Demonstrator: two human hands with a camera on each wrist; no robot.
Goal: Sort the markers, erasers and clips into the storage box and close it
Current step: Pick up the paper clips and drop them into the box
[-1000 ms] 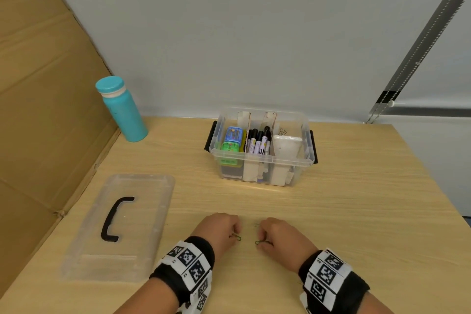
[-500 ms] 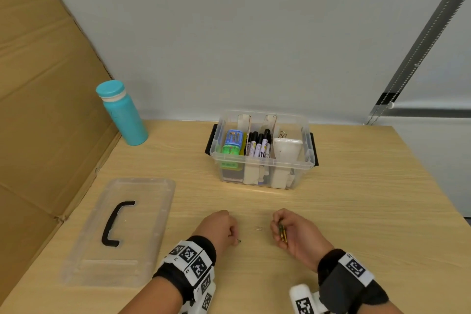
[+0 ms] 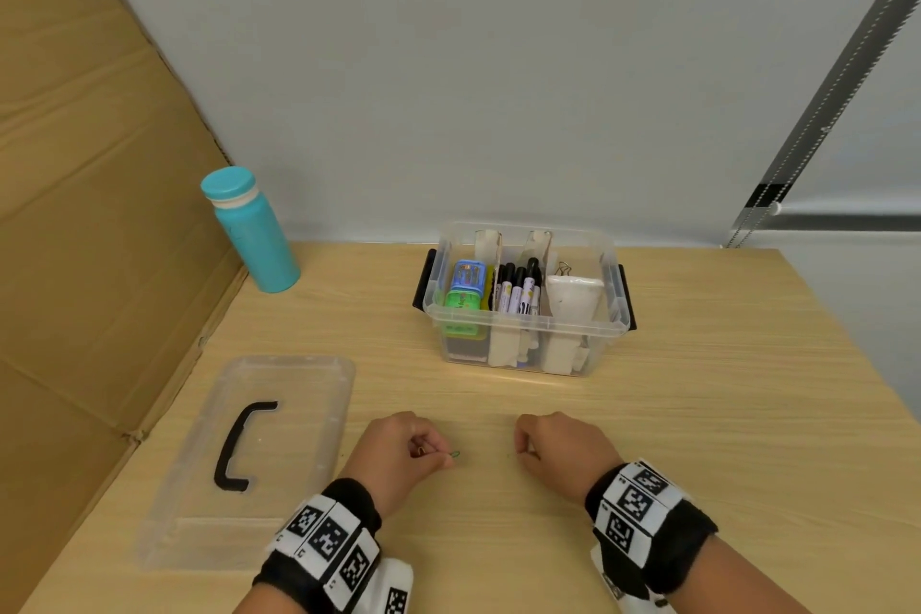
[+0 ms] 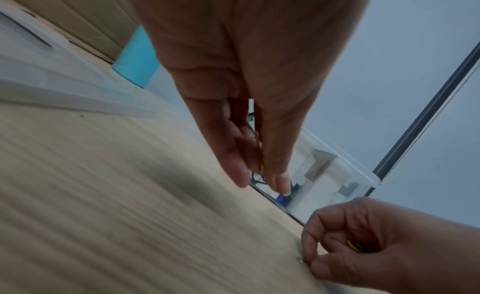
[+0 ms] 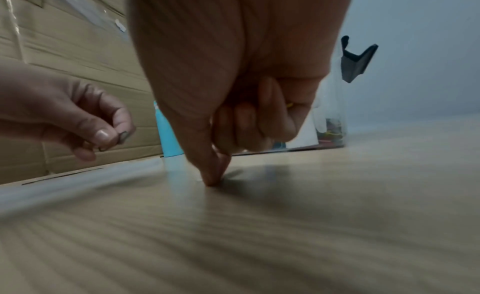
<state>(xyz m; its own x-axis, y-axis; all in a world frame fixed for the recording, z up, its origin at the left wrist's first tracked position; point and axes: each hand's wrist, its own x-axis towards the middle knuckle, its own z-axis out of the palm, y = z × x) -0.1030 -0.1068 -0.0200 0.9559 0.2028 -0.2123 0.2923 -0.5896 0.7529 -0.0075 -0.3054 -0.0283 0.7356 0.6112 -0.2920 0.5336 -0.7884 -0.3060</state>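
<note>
The clear storage box (image 3: 523, 329) stands open at the table's back, with erasers (image 3: 466, 287) on the left, markers (image 3: 518, 289) in the middle and a white divider on the right. Near the front edge, my left hand (image 3: 443, 456) pinches a green paper clip (image 3: 455, 454) just above the wood; a yellow clip (image 4: 259, 152) lies between its fingers. My right hand (image 3: 521, 449) is curled palm-down, its thumb and forefinger tips (image 5: 213, 181) pinched together on the tabletop. More clips (image 4: 354, 246) sit tucked in its curled fingers.
The box's clear lid (image 3: 279, 389), with a black handle, lies flat at the left front. A teal bottle (image 3: 249, 229) stands at the back left beside a cardboard wall (image 3: 89, 214). Bare wood lies between my hands and the box.
My right hand turned from palm-up, showing its clips, back to palm-down and pinches where a small clip lay. The left hand stayed put and now shows a green clip at its fingertips.
</note>
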